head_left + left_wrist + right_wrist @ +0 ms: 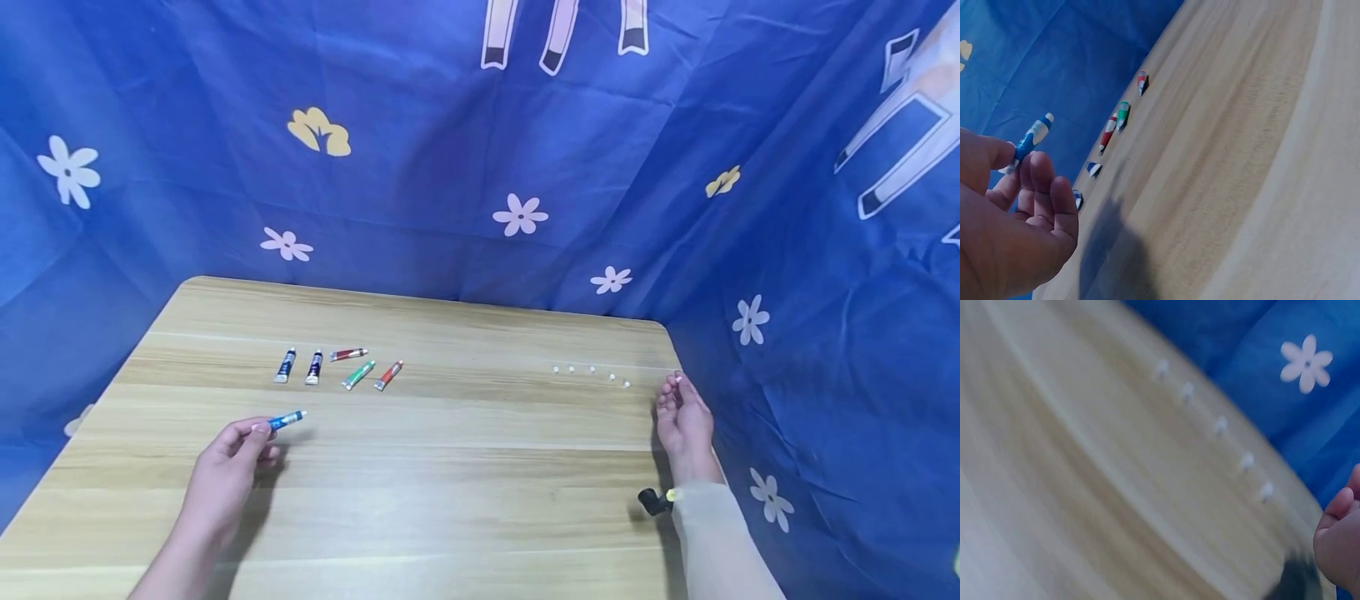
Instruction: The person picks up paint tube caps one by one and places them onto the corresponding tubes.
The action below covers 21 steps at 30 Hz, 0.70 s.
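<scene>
My left hand (228, 471) pinches a blue paint tube (287, 420) by its flat end between thumb and fingers, above the table. Its narrow white tip points away to the right; the left wrist view shows the same tube (1034, 136) upright and tilted. Over at the table's right edge, my right hand (686, 421) pinches a small white cap (678, 379) at its fingertips. Only part of this hand (1341, 540) shows in the right wrist view, where the cap is hidden. Left of it, several small white caps (592, 369) lie in a loose row.
Beyond the left hand lie more paint tubes: two dark blue ones (285, 366), a dark red one (348, 354), a green one (358, 375) and an orange-red one (388, 376). Blue patterned cloth (450, 167) hangs behind and right of the wooden table (465, 492).
</scene>
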### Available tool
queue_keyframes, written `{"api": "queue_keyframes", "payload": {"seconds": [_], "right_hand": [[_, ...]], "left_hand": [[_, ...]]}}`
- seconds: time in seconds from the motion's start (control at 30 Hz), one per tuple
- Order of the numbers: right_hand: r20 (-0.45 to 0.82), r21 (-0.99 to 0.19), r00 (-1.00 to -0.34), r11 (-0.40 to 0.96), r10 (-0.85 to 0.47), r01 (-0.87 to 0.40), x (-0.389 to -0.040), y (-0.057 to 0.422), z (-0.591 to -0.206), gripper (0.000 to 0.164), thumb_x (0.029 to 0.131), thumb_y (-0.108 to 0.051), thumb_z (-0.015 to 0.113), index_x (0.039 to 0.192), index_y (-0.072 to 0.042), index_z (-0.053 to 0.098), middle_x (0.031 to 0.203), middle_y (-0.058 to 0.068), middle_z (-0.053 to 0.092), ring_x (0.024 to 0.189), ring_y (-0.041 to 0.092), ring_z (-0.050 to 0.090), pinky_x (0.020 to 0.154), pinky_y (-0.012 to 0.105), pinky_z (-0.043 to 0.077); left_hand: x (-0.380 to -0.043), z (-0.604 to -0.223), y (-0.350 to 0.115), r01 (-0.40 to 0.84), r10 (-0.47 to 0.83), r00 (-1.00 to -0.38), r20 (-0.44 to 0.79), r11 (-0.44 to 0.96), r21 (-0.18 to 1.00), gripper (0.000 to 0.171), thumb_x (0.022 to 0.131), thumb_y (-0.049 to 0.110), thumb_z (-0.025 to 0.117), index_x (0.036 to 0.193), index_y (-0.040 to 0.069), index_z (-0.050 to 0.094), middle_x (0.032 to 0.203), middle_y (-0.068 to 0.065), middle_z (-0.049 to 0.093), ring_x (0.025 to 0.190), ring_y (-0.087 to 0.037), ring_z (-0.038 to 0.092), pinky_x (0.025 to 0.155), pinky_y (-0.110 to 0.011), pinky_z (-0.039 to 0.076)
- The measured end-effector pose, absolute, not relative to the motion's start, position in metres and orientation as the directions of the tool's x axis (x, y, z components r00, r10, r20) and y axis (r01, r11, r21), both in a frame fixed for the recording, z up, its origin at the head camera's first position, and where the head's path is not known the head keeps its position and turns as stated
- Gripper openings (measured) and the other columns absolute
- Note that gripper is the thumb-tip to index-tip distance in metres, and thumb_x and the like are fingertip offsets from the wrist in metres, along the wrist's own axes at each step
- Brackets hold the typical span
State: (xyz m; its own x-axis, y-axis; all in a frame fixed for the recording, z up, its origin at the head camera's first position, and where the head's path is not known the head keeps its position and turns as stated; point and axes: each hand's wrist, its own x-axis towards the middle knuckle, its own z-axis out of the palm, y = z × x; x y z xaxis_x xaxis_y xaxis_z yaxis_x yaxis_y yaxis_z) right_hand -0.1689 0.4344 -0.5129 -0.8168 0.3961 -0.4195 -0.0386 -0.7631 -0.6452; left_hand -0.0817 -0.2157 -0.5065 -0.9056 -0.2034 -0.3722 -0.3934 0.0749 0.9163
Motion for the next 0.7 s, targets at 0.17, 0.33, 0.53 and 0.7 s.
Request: {"api": "queue_keyframes", "payload": {"seconds": [0.17,0.33,0.53,0.7], "right_hand": [[-0.429,-0.506,-0.839,-0.859,0.334,-0.082,-0.162,0.427,-0.501,0.014,0.114,-0.015,0.052,0.116,-0.01,0.066,0.086,0.004,0.069,0.074,0.013,0.063,0.067,0.024,0.048],[-0.427,-0.396,-0.862,-0.913,0.273,-0.093,-0.157,0.421,-0.494,0.014,0.115,-0.013,0.052,0.118,-0.01,0.065,0.086,0.007,0.07,0.072,0.017,0.064,0.068,0.027,0.045],[-0.445,-0.308,-0.863,-0.946,0.24,-0.104,-0.157,0.413,-0.487,0.013,0.115,-0.012,0.048,0.123,-0.013,0.059,0.086,0.009,0.068,0.068,0.019,0.059,0.068,0.028,0.041],[-0.472,-0.261,-0.849,-0.957,0.238,-0.124,-0.153,0.407,-0.485,0.012,0.115,-0.013,0.05,0.123,-0.016,0.059,0.085,0.008,0.067,0.065,0.019,0.054,0.066,0.03,0.039]], "left_hand": [[-0.08,-0.513,-0.216,-0.363,-0.203,-0.909,-0.364,-0.045,0.931,0.015,0.113,0.032,0.059,0.117,0.019,0.062,0.095,0.018,0.071,0.086,-0.002,0.067,0.08,-0.016,0.058],[-0.08,-0.516,-0.215,-0.339,-0.193,-0.917,-0.348,-0.08,0.937,0.014,0.113,0.029,0.059,0.116,0.016,0.061,0.095,0.016,0.071,0.085,-0.002,0.067,0.079,-0.016,0.058],[-0.08,-0.518,-0.217,-0.351,-0.181,-0.913,-0.365,-0.103,0.931,0.012,0.114,0.028,0.058,0.116,0.017,0.062,0.094,0.014,0.07,0.085,-0.003,0.067,0.08,-0.017,0.059],[-0.082,-0.523,-0.217,-0.35,-0.177,-0.914,-0.365,-0.114,0.93,0.012,0.113,0.028,0.058,0.115,0.017,0.062,0.094,0.014,0.071,0.084,-0.003,0.067,0.079,-0.017,0.059]]}}
